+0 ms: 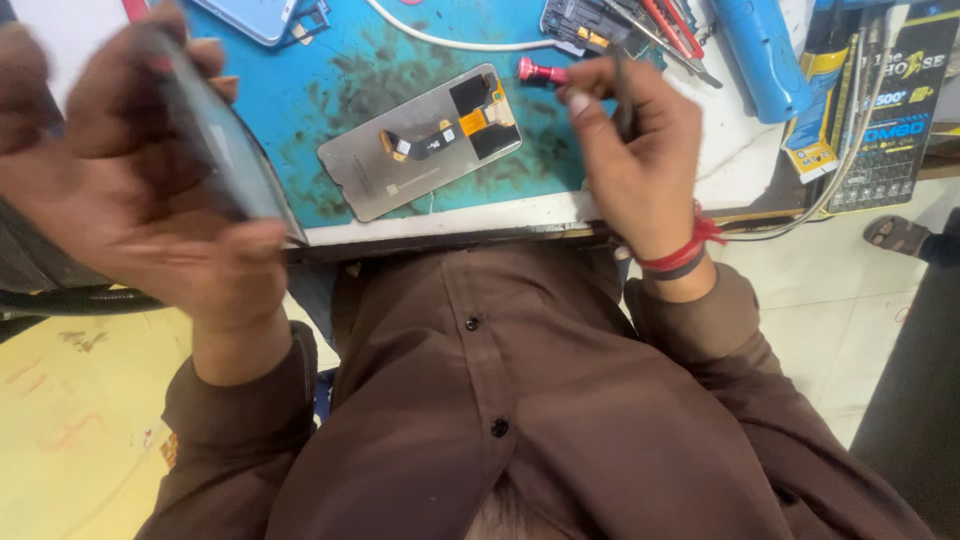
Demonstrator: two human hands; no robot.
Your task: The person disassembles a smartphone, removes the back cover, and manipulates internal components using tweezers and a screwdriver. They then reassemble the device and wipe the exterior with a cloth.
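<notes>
**Hands and parts at the repair mat**

The left hand (130, 190) is raised at the near left, fingers closed on a thin dark panel (215, 150) held edge-on. Motion blur hides the panel's face, so its kind cannot be told. Its lower corner overlaps the near edge of the blue work mat (330, 90).

At centre, a grey display module (420, 140) lies flat on the mat, back side up, with an orange flex cable across it. It is apart from both hands.

The right hand (630, 150) hovers just right of the module, fingers pinched on a slim dark tool (622, 95); its tip is hard to make out. A red cylindrical piece (540, 71) lies beside the fingertips; contact cannot be told. Far right, a blue cylindrical tool (765, 55) is cut off by the frame.
</notes>
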